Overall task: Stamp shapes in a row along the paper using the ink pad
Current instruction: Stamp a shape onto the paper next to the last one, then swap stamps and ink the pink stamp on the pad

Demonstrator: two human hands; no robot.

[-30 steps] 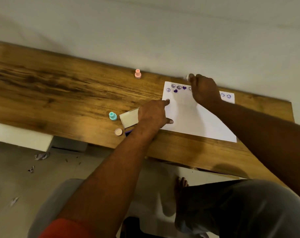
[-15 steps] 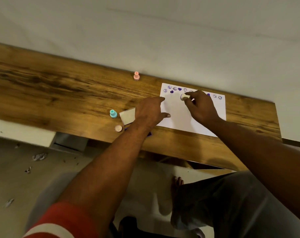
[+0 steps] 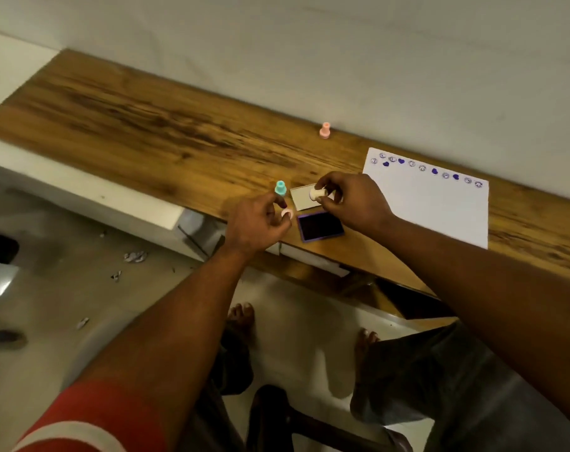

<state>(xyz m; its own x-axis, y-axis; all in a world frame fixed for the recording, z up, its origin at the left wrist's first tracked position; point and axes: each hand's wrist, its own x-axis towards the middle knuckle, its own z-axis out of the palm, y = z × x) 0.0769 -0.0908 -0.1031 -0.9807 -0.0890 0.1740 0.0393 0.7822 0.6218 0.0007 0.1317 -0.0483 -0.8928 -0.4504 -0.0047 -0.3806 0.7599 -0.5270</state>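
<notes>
Hands (image 3: 352, 203) moved from paper (image 3: 440, 203) to ink pad (image 3: 321, 226)

The right hand (image 3: 355, 203) pinches a small white stamp (image 3: 318, 193) on its side above the open lid (image 3: 301, 199) of the ink pad (image 3: 321, 226), whose dark face lies bare near the bench (image 3: 146, 132) front edge. The left hand (image 3: 254, 223) holds a small pale cap (image 3: 287, 214) at its fingertips, just left of the pad. A teal stamp (image 3: 280, 188) stands upright beside it; a pink stamp (image 3: 325, 130) stands far back by the wall. To the right lies the paper (image 3: 440, 207), with a row of purple prints (image 3: 424, 168) along its far edge.
</notes>
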